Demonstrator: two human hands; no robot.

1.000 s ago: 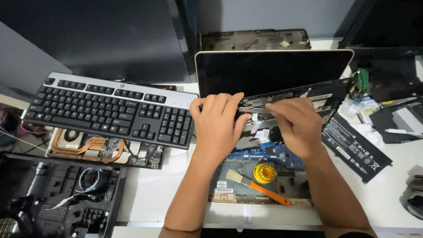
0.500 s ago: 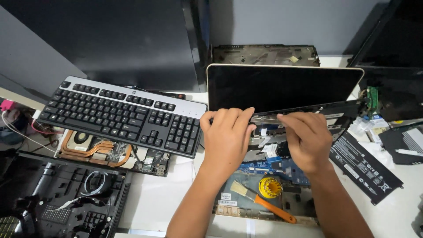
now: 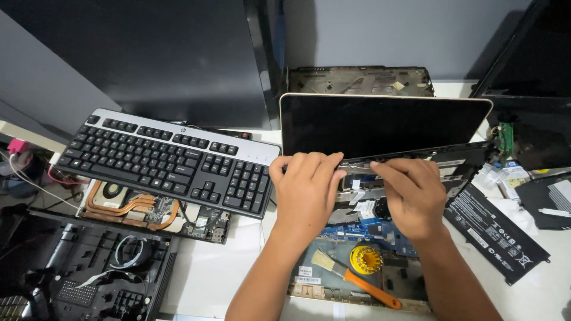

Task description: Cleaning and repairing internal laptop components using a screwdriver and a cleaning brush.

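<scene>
2 hands work on an open laptop [image 3: 380,128]. Near the person, at 6 o'clock, a small brush [image 3: 351,277] with an orange handle lies on its insides. The left hand [image 3: 306,190] and right hand [image 3: 413,193] both pinch the thin lifted panel [image 3: 416,157]. A black keyboard [image 3: 169,157] sits at 10 o'clock.
</scene>
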